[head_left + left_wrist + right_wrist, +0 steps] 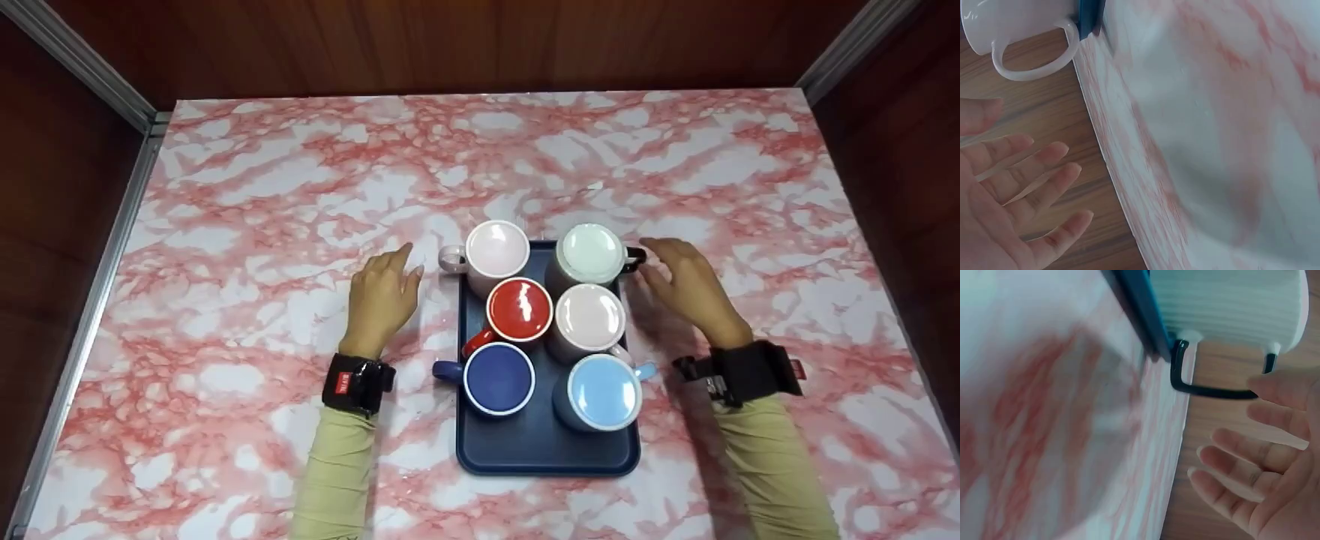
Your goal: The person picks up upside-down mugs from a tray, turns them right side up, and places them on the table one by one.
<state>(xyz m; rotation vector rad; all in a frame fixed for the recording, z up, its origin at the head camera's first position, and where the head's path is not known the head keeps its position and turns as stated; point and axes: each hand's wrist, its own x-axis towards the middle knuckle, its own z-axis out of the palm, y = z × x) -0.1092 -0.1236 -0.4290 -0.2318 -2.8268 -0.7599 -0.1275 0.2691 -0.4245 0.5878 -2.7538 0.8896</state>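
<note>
A dark blue tray point(547, 454) carries several mugs. At its far end are a pale pink mug point(497, 250) and a pale green-white mug point(592, 253) with a black handle point(1213, 391). A red mug point(519, 309) and another pale pink mug point(590, 317) occupy the middle. Nearer stand a dark blue mug point(499, 379) and a light blue mug point(604, 392). My left hand point(381, 300), fingers relaxed, hovers left of the tray, apart from the mugs. My right hand point(694, 292) is beside the black handle, fingers loosely spread; whether the thumb touches it I cannot tell.
The table point(262, 300) has a red-and-white marbled top. Dark wooden panels point(480, 45) enclose it at the back and both sides, with metal rails point(97, 255) along the corners. Each wrist wears a black strap with a camera.
</note>
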